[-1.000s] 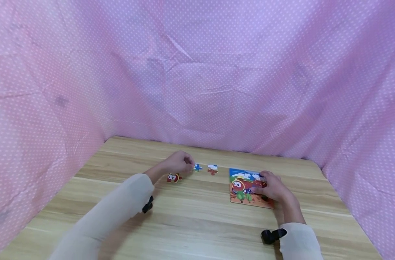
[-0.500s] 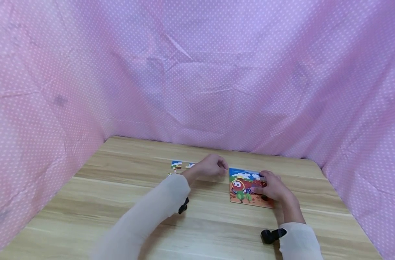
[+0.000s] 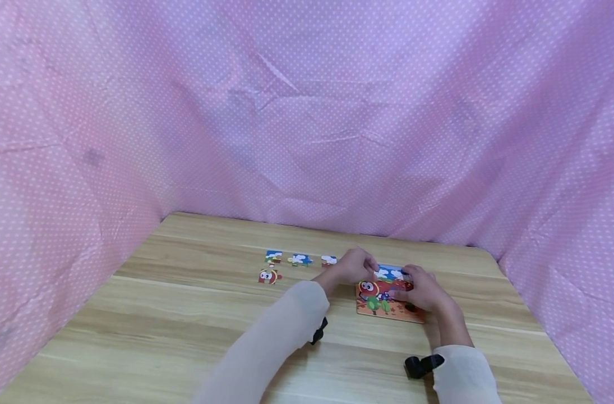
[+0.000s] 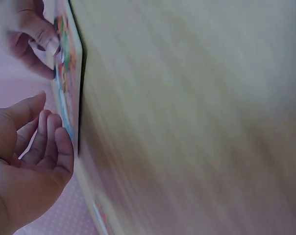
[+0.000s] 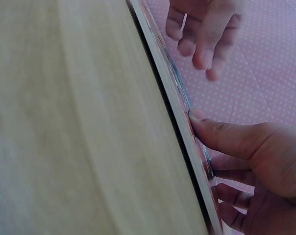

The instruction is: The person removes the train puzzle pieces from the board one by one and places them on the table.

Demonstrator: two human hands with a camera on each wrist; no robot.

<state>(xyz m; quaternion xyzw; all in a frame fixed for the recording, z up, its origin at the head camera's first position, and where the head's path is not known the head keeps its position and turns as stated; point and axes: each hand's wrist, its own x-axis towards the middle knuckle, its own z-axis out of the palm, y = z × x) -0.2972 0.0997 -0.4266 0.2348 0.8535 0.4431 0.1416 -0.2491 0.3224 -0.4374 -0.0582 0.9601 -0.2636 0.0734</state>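
A cartoon jigsaw puzzle (image 3: 387, 314), with a big-eyed red and green figure under a blue sky, lies flat on the table. My right hand (image 3: 421, 287) rests on its right side. In the right wrist view, the thumb touches the puzzle's face (image 5: 180, 81) and the other fingers sit along it farther down. My left hand (image 3: 356, 266) hovers over the puzzle's upper left corner. Its fingers are loosely curved in the left wrist view, thumb (image 4: 30, 110) apart, with nothing between them.
Left of the puzzle lie loose jigsaw pieces: a blue and green one (image 3: 273, 256), a cloud one (image 3: 300, 260), one with eyes (image 3: 268, 276) and another (image 3: 329, 260) partly behind my left hand. A pink dotted cloth (image 3: 307, 140) hangs around the wooden table (image 3: 160, 314).
My left hand has moved right, from the loose pieces to the puzzle's upper left corner. The pieces it covered show again. My right hand stays in place on the puzzle.
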